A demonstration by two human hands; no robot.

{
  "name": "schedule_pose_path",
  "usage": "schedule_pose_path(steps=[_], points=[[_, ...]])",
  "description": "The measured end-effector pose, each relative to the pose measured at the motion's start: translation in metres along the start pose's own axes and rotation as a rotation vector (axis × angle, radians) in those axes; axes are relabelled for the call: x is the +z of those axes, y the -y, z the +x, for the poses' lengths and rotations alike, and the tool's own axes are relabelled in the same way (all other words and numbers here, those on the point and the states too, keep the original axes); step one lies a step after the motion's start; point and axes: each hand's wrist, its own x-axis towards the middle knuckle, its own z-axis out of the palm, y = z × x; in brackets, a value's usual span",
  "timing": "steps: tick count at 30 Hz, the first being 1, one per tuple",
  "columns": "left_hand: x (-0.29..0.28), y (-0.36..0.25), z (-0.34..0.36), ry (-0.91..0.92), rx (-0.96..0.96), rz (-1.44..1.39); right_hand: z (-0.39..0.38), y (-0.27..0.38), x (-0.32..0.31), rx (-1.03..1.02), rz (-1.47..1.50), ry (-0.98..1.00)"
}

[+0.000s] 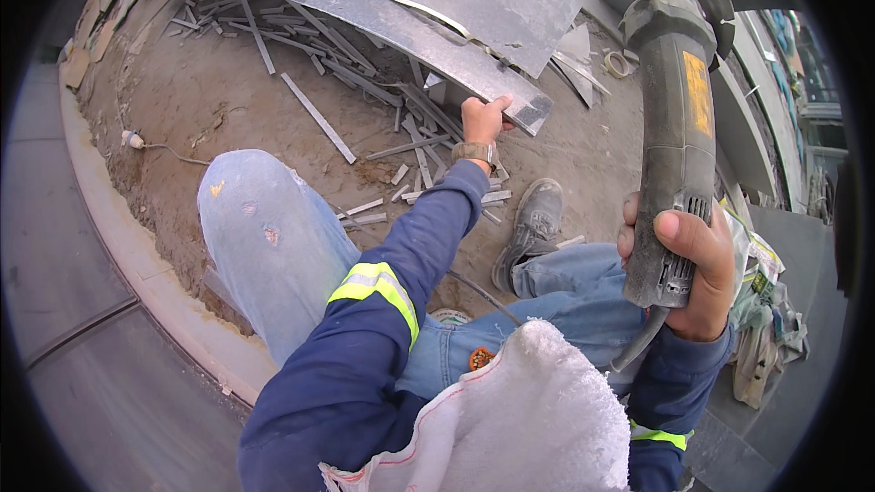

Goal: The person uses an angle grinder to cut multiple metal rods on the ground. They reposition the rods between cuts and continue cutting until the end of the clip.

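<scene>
- The left grip [483, 118] is closed on the near edge of the slab [419, 41], its thumb on the edge and its fingers curled in.
- The slab lies ahead of the person; the hold is close to its right end, a short corner sticking out to the right of the grip, and most of its length running off to the upper left.
- The right grip [711, 269] is wrapped round the lower body of the grinder [670, 146], thumb across the front, fingertips showing on the left side.
- The grinder stands nearly upright in the grip: most of the body and the head rise above the hand, the disc [715, 5] at the upper right, while the cord [638, 342] leaves below.
- The grinder is well to the right of the slab's held end, apart from it.
- Offcuts [317, 117] litter the dirt [228, 96] beneath and before the slab.
- A tape roll [617, 64] lies between slab and grinder.
</scene>
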Motion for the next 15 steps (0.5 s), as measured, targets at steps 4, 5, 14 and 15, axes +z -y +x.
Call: schedule_pose_path(steps=[4,5,14,15], points=[[0.012,0.015,-0.007,-0.130,0.092,-0.063,-0.002,-0.002,-0.002,-0.014,0.039,-0.003],[0.013,0.017,-0.014,-0.113,0.071,-0.079,-0.003,-0.003,-0.003,-0.016,0.053,-0.017],[0.009,0.026,-0.009,-0.096,0.135,0.092,0.000,0.003,0.008,-0.024,0.005,0.013],[0.008,0.027,-0.005,-0.098,0.138,0.047,0.001,0.004,0.010,-0.018,-0.004,0.028]])
